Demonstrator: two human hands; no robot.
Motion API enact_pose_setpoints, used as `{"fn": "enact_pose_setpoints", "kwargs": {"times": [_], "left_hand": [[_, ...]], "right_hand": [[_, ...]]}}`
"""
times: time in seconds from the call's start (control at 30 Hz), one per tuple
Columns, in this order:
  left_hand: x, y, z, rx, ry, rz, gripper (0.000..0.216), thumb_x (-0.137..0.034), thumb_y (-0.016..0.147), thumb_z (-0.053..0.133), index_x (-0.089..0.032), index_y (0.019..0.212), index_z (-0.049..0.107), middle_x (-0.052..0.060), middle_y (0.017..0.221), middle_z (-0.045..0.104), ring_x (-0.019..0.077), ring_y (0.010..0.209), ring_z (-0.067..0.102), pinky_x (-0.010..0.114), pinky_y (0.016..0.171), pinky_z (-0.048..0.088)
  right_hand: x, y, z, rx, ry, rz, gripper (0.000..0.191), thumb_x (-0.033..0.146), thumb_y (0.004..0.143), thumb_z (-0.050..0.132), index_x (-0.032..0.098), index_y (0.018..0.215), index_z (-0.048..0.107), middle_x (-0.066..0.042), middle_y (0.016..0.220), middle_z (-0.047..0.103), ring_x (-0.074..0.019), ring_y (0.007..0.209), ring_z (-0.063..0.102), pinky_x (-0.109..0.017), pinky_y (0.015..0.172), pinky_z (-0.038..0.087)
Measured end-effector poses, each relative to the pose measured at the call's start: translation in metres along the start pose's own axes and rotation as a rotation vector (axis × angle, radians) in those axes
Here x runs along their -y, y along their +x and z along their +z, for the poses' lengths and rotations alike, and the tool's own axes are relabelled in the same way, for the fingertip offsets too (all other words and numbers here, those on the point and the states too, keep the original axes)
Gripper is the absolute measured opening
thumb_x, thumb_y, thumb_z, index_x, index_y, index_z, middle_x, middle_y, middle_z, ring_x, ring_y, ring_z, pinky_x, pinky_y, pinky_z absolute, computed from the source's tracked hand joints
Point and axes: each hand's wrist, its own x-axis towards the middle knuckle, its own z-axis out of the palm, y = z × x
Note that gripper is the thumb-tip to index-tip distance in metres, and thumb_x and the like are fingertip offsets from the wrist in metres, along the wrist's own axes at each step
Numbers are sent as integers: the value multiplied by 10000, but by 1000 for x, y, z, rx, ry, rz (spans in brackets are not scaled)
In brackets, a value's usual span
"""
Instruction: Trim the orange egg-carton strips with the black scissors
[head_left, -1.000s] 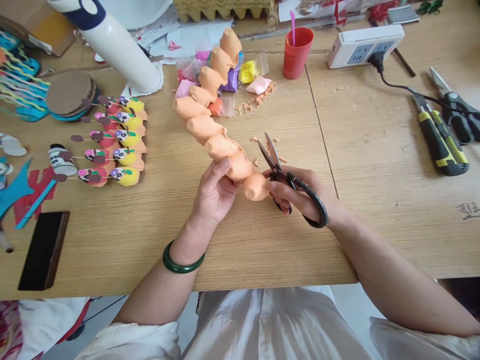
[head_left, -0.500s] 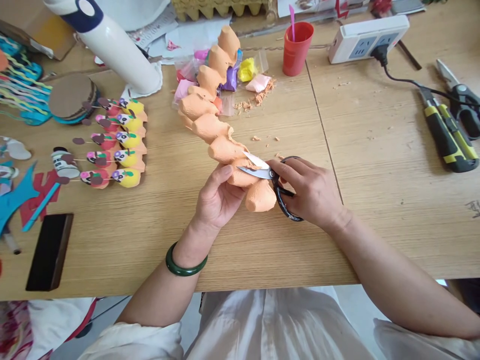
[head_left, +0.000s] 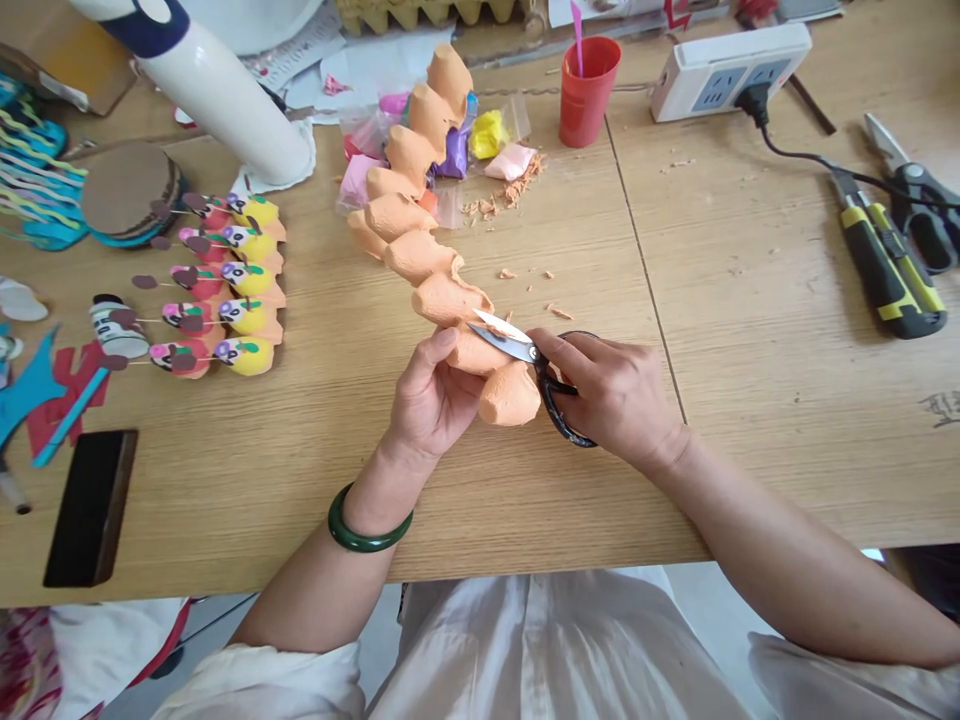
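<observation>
A long strip of orange-painted egg-carton cups [head_left: 420, 255] runs from the table's back toward me. My left hand [head_left: 431, 395] grips its near end, fingers wrapped around a cup. Black-handled scissors [head_left: 536, 370] sit in my right hand [head_left: 611, 400], fingers through the loops. The blades are slightly apart and pushed into the strip between the last two cups. The nearest cup [head_left: 510, 395] sticks out just below the blades. A green bangle [head_left: 367, 525] circles my left wrist.
Orange cuttings [head_left: 525, 275] lie scattered behind the hands. Painted cup figures [head_left: 225, 285] sit in rows at the left, with a black phone [head_left: 90, 505] near the front edge. At the back are a red cup [head_left: 589, 85] and a power strip [head_left: 727, 70]. Yellow-black pliers [head_left: 889, 275] rest at right.
My right hand swung the scissors from pointing up and away, clear of the strip, to lying across it with the blades between the last two cups. The strip shifted slightly left.
</observation>
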Motion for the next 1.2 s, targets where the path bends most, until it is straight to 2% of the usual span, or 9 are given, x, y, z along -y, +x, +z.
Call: {"fn": "enact_pose_setpoints", "kwargs": {"times": [0.1, 0.27, 0.33, 0.5, 0.6, 0.7, 0.87, 1.03, 1.2], "left_hand": [[-1, -1, 4, -41, -63, -4, 286, -476, 827, 750, -230, 973, 735, 41, 1049, 796, 317, 1203, 714, 434, 1019, 612], [-4, -4, 12, -102, -169, -29, 151, -298, 932, 641, -195, 966, 745, 10, 1030, 810, 183, 1002, 773, 267, 972, 594], [-5, -4, 12, -96, -185, -43, 150, -279, 941, 626, -189, 964, 745, 13, 1013, 813, 173, 982, 777, 254, 976, 585], [-6, -3, 12, -70, -178, -29, 144, -274, 931, 640, -186, 979, 743, 26, 1031, 811, 194, 1059, 767, 269, 989, 587], [-6, -2, 11, -85, -152, -20, 135, -272, 914, 660, -189, 984, 740, 28, 1041, 804, 204, 1094, 756, 269, 950, 602], [-6, 0, 9, -120, -99, 6, 169, -319, 919, 670, -191, 1011, 732, 49, 1089, 793, 224, 1170, 730, 281, 955, 598], [-4, 3, 8, -156, -58, 64, 202, -368, 939, 685, -222, 1070, 734, 40, 1203, 765, 213, 1250, 682, 261, 946, 589], [0, 5, 6, -129, -24, 99, 282, -454, 884, 760, -236, 1063, 743, 48, 1254, 749, 243, 1301, 643, 267, 928, 589], [0, 5, 6, -114, -35, 146, 337, -459, 827, 818, -246, 1074, 734, 30, 1262, 734, 227, 1287, 636, 257, 940, 578]], "right_hand": [[1, 0, 3, -16, 5, 23, 438, 208, 951, 445, 190, 1267, 748, -45, 771, 715, -153, 613, 514, -301, 551, 229], [4, -2, 10, -33, 81, 67, 411, 211, 905, 476, 180, 1198, 763, -36, 711, 687, -145, 560, 467, -291, 536, 223], [4, -3, 11, -10, 149, 91, 391, 192, 883, 489, 171, 1157, 767, -31, 695, 676, -140, 553, 459, -282, 541, 247], [2, 0, 10, 8, 511, 184, 318, 143, 838, 550, 160, 1058, 779, -14, 686, 656, -127, 588, 504, -257, 590, 355], [-3, 6, 5, -8, 862, 282, 234, 273, 898, 652, 154, 1055, 778, -15, 751, 679, -138, 660, 571, -256, 627, 418], [-8, 11, -4, 14, 1083, 364, 342, 448, 879, 761, 159, 1062, 771, 1, 741, 636, -126, 645, 545, -254, 594, 421], [-11, 14, -18, 210, 1240, 412, 461, 610, 856, 767, 159, 955, 758, 33, 632, 499, -95, 546, 438, -239, 460, 338], [-7, 14, -14, 108, 1275, 538, 381, 539, 865, 788, 183, 994, 746, 21, 666, 566, -101, 547, 495, -226, 442, 414], [-2, 13, -15, 72, 1342, 596, 317, 443, 833, 831, 208, 1022, 734, 3, 726, 665, -143, 652, 641, -271, 609, 573]]}}
